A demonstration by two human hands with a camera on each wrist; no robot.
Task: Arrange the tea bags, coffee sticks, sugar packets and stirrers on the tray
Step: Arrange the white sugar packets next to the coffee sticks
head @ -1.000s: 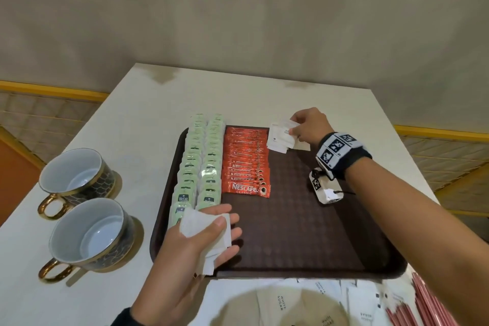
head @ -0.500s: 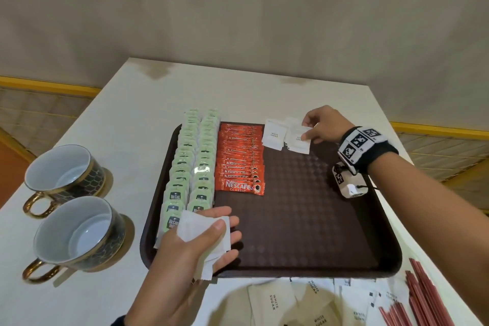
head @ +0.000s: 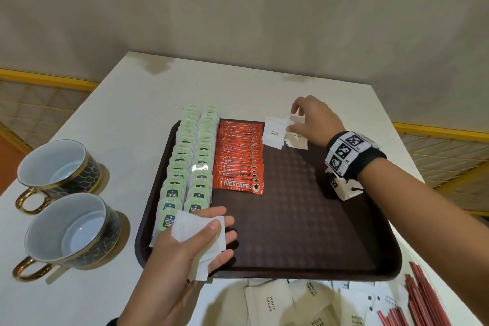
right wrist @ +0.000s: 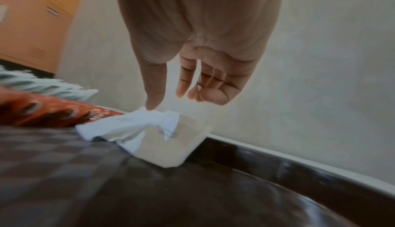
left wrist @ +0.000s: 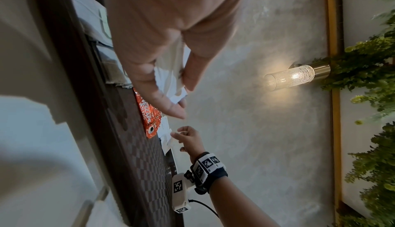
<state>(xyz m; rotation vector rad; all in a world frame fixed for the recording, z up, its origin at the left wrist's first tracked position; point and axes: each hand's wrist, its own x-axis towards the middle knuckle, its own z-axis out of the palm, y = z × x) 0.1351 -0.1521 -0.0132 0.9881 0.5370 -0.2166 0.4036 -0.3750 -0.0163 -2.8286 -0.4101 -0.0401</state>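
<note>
two cups (head: 57, 164), one tray (head: 383, 270), two rows of tea bags (head: 190, 164).

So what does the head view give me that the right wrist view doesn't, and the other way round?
Only the head view shows the left hand holding a stack of sugar packets, the two cups, the loose sugar packets and red stirrers on the table in front of the tray.

Only the right wrist view shows the thumb touching the placed sugar packets from underneath, other fingers lifted.

Both show the right hand, the tray, the coffee sticks and the tea bags.
</note>
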